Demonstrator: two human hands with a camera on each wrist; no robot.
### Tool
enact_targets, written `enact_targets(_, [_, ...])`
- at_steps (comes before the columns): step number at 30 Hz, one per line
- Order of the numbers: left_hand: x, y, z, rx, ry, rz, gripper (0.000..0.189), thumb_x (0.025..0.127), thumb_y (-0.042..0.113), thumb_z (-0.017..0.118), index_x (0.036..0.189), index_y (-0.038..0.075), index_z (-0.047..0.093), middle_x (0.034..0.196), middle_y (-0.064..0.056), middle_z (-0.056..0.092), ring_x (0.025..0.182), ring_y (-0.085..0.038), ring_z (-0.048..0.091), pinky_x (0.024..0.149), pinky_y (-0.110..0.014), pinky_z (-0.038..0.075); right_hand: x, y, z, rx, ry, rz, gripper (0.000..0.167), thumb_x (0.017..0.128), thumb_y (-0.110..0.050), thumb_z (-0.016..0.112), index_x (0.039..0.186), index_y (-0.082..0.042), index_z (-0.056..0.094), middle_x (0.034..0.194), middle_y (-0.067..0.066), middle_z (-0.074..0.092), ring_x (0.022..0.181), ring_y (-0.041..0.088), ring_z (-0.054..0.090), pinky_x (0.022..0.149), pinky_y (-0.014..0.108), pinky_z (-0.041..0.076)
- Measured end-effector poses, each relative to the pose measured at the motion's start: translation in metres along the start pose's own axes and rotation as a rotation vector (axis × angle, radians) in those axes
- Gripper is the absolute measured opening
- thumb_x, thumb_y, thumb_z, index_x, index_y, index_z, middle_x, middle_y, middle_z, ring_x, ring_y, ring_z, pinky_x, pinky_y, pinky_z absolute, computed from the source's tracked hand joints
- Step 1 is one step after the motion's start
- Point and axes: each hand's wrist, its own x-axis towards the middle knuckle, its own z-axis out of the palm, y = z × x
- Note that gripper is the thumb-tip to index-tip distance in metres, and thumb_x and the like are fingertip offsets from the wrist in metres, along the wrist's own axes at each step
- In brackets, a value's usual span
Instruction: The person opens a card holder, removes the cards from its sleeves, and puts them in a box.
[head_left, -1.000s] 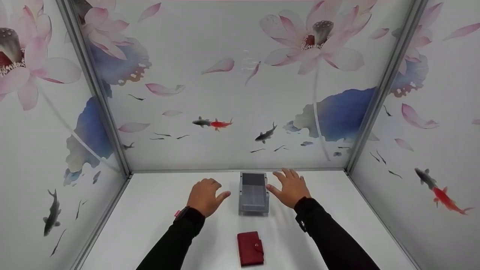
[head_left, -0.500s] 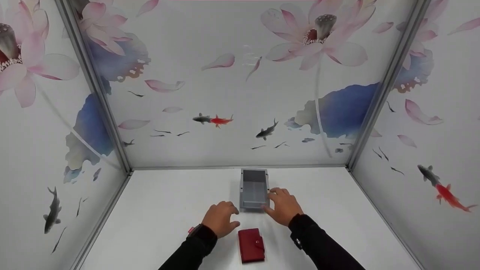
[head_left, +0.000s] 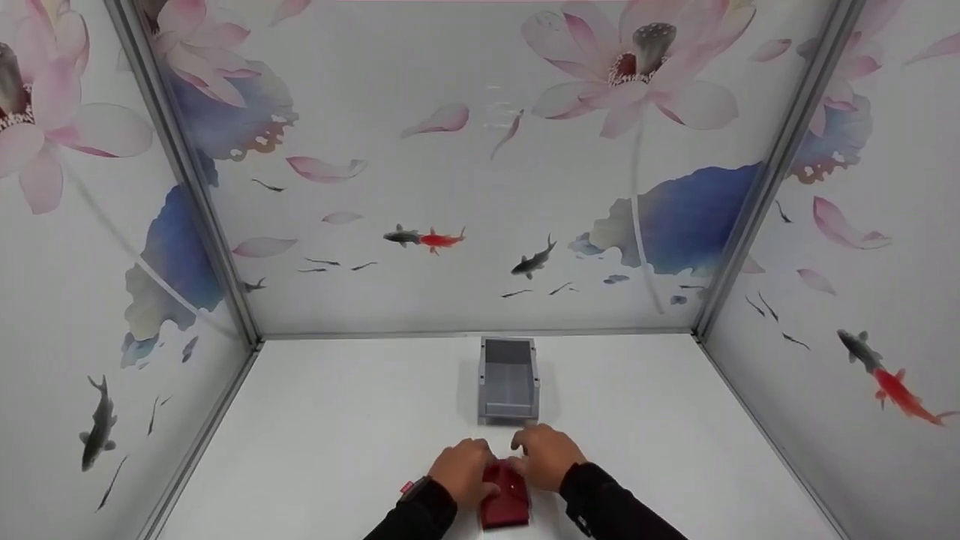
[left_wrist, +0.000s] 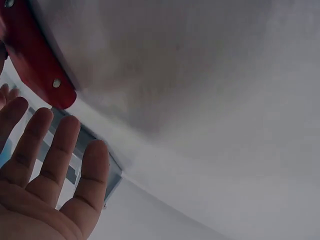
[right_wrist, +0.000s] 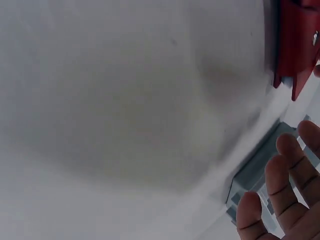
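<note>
In the head view a red snap-fastened wallet (head_left: 506,511) lies on the white table, partly covered by both hands. My left hand (head_left: 463,472) is at its left side, thumb over the cover. Its fingers look mostly straight in the left wrist view, close to the wallet's edge (left_wrist: 42,65). My right hand (head_left: 551,456) is at the upper right corner, thumb over the wallet. In the right wrist view the right fingers (right_wrist: 282,187) are also extended, near the wallet's end (right_wrist: 295,47). Whether the thumbs press on it cannot be made out.
A grey plastic bin (head_left: 509,386) stands just beyond the hands, near the back wall. White panels printed with lotus flowers and fish enclose the table on the left, back and right, joined by metal corner posts (head_left: 184,172).
Both hands have moved back toward the person, from beside the grey bin to the wallet. The bin and the wallet show little or no movement.
</note>
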Motion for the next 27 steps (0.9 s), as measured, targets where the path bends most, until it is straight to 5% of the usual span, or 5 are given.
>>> enact_targets(8, [-0.001,0.005,0.01,0.112,0.045,-0.02,0.041,0.082,0.048,0.102,0.095,0.016,0.08,0.096,0.004,0.072,0.091,-0.016,0.066,0.074,-0.039,0.059,-0.005,-0.006,0.019,-0.095,0.05,-0.125,0.017,0.099,-0.031,0.087,0.097,-0.016,0.08,0.086,-0.003,0.077,0.077,0.014,0.066,0.069,0.036,0.057])
enact_targets(15, [-0.002,0.005,0.016,0.037,0.036,-0.052,0.036,0.085,0.039,0.102,0.09,0.016,0.075,0.094,0.005,0.062,0.083,-0.014,0.059,0.07,-0.034,0.055,-0.008,-0.009,0.021,-0.079,0.003,-0.129,0.024,0.098,-0.033,0.085,0.088,-0.018,0.069,0.072,-0.01,0.06,0.064,0.008,0.051,0.061,0.031,0.046])
enact_targets(21, [-0.003,0.005,0.015,-0.096,-0.056,-0.095,0.037,0.093,0.027,0.095,0.073,0.017,0.065,0.072,0.009,0.059,0.064,-0.009,0.046,0.062,-0.031,0.044,-0.008,-0.011,0.023,-0.082,-0.06,-0.109,0.028,0.096,-0.033,0.084,0.084,-0.021,0.062,0.069,-0.011,0.055,0.063,0.009,0.048,0.061,0.031,0.042])
enact_targets(27, [-0.005,0.005,0.012,-0.166,-0.113,-0.103,0.044,0.09,0.028,0.099,0.067,0.02,0.062,0.066,0.013,0.055,0.062,-0.006,0.042,0.061,-0.028,0.041,-0.009,-0.015,0.019,-0.024,-0.14,-0.076,0.025,0.092,-0.026,0.084,0.085,-0.02,0.061,0.071,-0.011,0.055,0.065,0.009,0.047,0.062,0.03,0.042])
